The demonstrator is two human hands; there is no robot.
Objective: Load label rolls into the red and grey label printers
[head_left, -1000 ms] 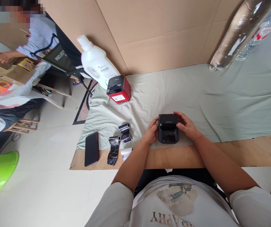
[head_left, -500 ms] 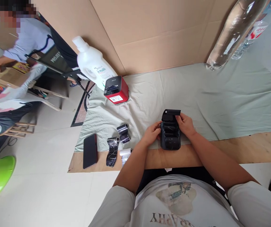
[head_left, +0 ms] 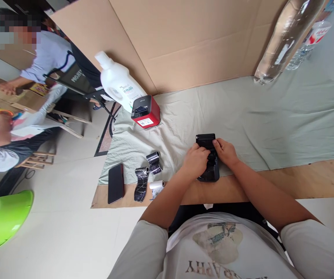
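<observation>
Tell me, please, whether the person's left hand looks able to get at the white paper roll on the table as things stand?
Probably yes: the left hand rests on the black printer, and the white paper roll lies uncovered to its left.

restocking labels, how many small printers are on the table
2. A black printer sits near the table's front edge under the left hand and right hand; a red printer stands farther back, beside the white bottle.

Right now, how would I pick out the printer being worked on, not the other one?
Start at the pale green cloth on the wooden table. At the cloth's near edge, the left hand and right hand rest on a small black printer. The other one, the red printer, stands farther back beside a white detergent bottle, untouched.
</observation>
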